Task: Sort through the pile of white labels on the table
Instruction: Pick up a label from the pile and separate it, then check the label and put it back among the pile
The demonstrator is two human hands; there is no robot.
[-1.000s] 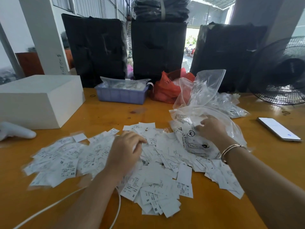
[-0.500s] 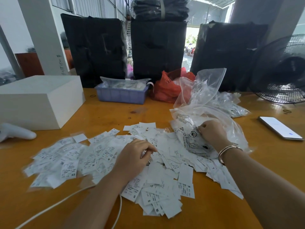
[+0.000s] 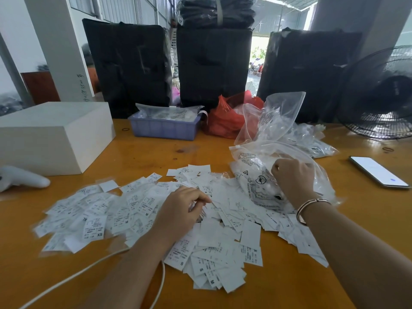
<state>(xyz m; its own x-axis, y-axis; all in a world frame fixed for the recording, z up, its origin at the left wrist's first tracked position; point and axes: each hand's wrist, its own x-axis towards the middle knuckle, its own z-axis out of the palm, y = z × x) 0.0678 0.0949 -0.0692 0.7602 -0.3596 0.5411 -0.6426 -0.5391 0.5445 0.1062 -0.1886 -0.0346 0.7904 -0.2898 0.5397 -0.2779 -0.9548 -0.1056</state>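
Observation:
A wide pile of small white labels [image 3: 223, 246] with printed size letters lies spread over the wooden table [image 3: 145, 152]. My left hand [image 3: 180, 212] rests on the middle of the pile, its fingers curled down and pinching some labels under the thumb. My right hand [image 3: 292, 177], with a bracelet on the wrist, is clenched on a clear printed plastic bag [image 3: 252, 175] that lies at the pile's right edge. The bag partly covers the labels beneath it.
A white box [image 3: 55, 134] and a white handle-shaped device [image 3: 24, 178] sit at left. A blue tray [image 3: 165, 128], red bag [image 3: 225, 119] and more clear bags [image 3: 312, 139] stand behind. A phone [image 3: 379, 171] lies at right, a fan [image 3: 379, 97] beyond. A white cable [image 3: 73, 276] runs near me.
My left hand has slid to the right across the pile, dragging labels along. My right hand has closed into a fist on the bag and drawn slightly towards me.

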